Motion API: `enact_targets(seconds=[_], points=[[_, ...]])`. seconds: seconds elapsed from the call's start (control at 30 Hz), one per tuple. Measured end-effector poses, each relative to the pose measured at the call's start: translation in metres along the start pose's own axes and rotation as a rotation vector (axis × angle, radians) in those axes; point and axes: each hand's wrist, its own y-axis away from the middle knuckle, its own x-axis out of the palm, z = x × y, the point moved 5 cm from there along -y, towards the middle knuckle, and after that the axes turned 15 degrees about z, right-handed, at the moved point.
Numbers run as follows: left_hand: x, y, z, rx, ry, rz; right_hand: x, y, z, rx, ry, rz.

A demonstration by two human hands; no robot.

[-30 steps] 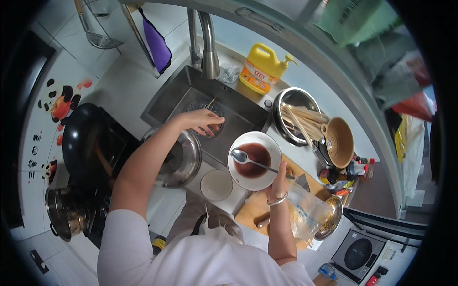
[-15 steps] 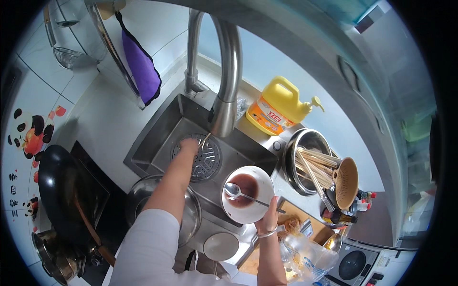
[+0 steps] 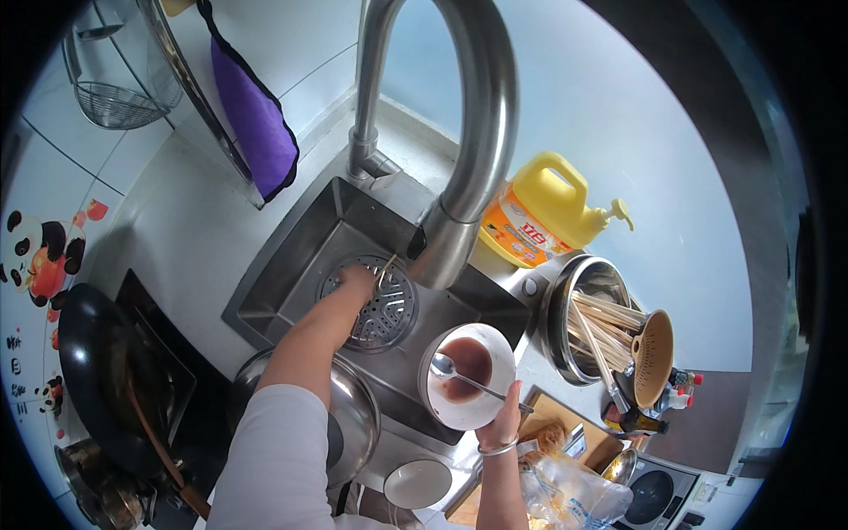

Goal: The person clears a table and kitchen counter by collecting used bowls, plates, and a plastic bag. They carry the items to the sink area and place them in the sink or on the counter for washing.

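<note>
My left hand (image 3: 358,281) is low in the steel sink (image 3: 296,265), over the round drain cover (image 3: 382,311). Its fingers are closed, and thin wooden chopsticks (image 3: 386,268) stick out past them; the rest of the sticks is hidden. My right hand (image 3: 502,424) grips the near rim of a white bowl (image 3: 435,402) above the sink's right side. Reddish-brown liquid (image 3: 470,358) lies in the bowl. A metal spoon (image 3: 444,366) rests in it, its dark handle end passing over the rim by my right thumb.
The curved faucet (image 3: 481,177) arches over the sink. Behind stands a yellow pump jug (image 3: 534,216). Steel bowls (image 3: 558,327) with several chopsticks and a tan strainer (image 3: 652,358) are at right. A pot lid (image 3: 362,433), a small white dish (image 3: 418,484) and a black wok (image 3: 106,380) lie nearer.
The view has shifted, so the faucet looks larger and nearer. Both hands keep about the same places over the sink, still holding the chopsticks and the bowl.
</note>
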Motion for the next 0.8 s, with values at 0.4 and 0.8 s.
enact_targets(seconds=[0.4,0.8], points=[[0.009,-0.011,0.053,-0.032,0.139,-0.222,-0.001,-0.014,-0.018,0.055,0.0,-0.018],[0.028,-0.013,0.106,-0.159,0.386,-0.261,0.007,-0.016,-0.017,0.075,0.025,-0.008]])
